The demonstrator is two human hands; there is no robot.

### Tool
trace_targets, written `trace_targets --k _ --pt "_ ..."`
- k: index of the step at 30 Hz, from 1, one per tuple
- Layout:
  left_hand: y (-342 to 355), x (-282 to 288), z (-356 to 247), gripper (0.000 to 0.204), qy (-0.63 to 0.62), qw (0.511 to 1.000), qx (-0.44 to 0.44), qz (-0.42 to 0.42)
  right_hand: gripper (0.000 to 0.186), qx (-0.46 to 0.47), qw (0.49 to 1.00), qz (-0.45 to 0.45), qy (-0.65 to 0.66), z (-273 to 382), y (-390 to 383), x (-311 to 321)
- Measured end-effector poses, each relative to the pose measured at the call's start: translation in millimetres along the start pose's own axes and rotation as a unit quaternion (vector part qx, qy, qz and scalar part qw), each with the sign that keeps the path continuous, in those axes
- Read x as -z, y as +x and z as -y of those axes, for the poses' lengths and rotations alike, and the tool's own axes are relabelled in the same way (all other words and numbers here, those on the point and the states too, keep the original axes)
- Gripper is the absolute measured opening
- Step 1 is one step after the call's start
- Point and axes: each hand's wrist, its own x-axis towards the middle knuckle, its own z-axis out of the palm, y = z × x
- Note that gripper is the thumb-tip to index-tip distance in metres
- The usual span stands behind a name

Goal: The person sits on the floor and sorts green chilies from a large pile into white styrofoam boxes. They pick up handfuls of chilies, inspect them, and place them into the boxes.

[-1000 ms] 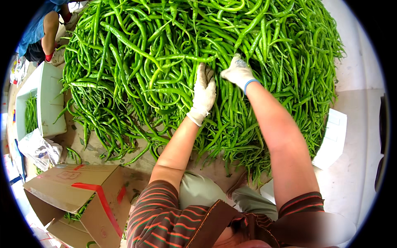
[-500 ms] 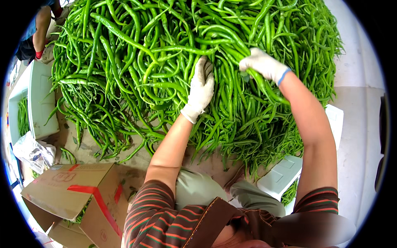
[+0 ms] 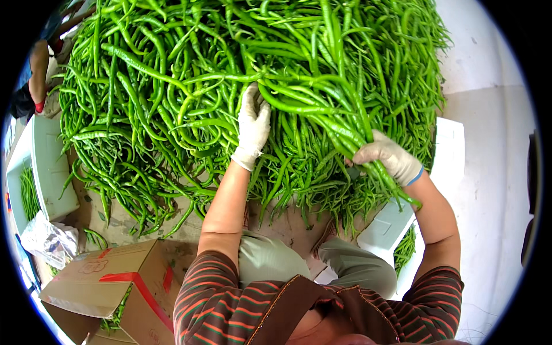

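Right grip (image 3: 386,156), angled inward, pinches a pepper bunch (image 3: 346,137); left grip (image 3: 253,126), closure unclear, points forward.

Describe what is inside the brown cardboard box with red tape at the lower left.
Long, slender green peppers show through the opening of the brown cardboard box. The box itself covers the rest of its inside, so how full it is cannot be seen.

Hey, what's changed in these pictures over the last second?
The blue-edged, white-gloved right hand has taken hold of a bunch of long, shiny green peppers and drawn it down and rightward in the picture. The white-gloved left hand still rests against the big green pepper heap; the red-taped brown cardboard box stays put.
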Motion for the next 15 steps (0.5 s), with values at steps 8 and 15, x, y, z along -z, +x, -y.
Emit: trace_targets --k 8,15 --pt "-21.0 -9.3 -49.0 0.057 -0.158 0.971 0.177 0.009 0.032 0.092 0.994 -0.028 0.059 -55.6 -54.9 -33.9" --pt "-5.1 -44.8 -53.1 0.028 -0.155 0.944 0.283 -0.074 0.048 0.018 0.932 -0.222 -0.285 -57.6 3.8 -24.1"
